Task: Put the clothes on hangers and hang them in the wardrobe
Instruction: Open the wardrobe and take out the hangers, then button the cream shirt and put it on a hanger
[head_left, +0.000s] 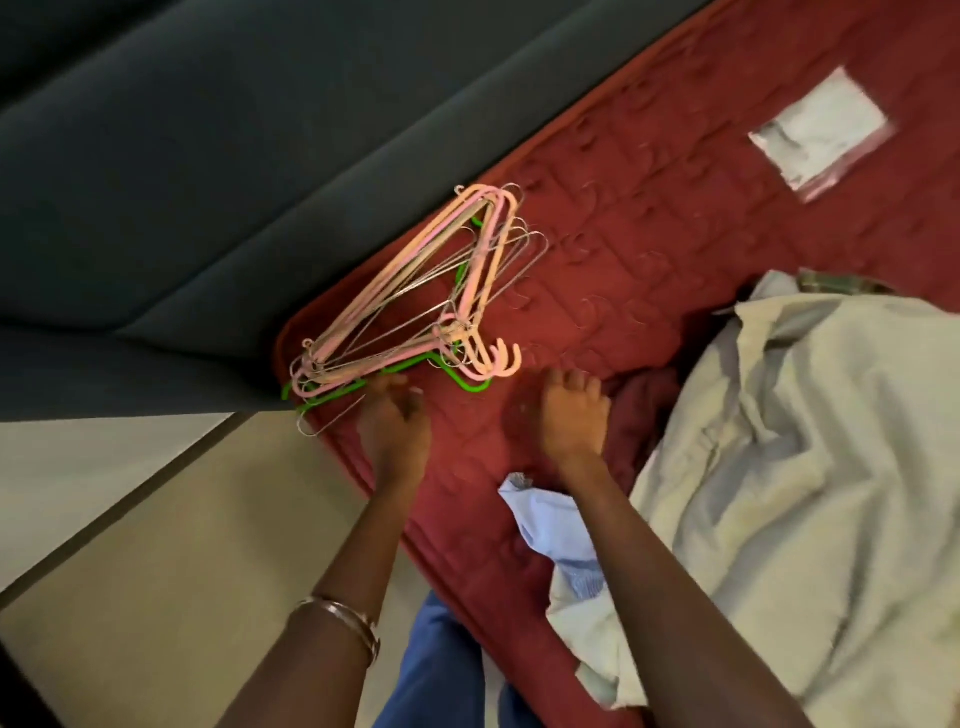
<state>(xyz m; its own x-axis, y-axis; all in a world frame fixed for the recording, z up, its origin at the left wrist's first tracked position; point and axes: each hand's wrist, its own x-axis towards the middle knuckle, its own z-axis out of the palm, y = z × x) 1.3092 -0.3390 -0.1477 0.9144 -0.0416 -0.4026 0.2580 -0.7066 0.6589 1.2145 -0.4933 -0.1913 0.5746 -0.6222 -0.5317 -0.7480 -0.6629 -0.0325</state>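
A metal bangle (345, 621) is sitting on the left forearm, closest to the lens, above a blue trouser leg (436, 670). Both arms are reaching forward over a dark red quilted mattress (675, 208). The left hand (395, 421) is hovering at the mattress corner, its fingers loosely curled right at the near edge of the hanger pile; motion blur is hiding whether they are actually gripping a hanger or only touching it. The right hand (574, 415) is lying flatter, fingers relaxed and extended just short of the hooks, holding nothing.

The pile of hangers (415, 296) is resting on the mattress corner beside a dark teal upholstered surface (208, 156): pink plastic ones on top, thin wire ones among them, and a green hanger (441, 371) poking out underneath. A pale blue garment (550, 530) is lying crumpled under the right forearm, touching a large beige garment (805, 467) spread to the right. A clear plastic packet (821, 130) is lying farther up the mattress, well apart.
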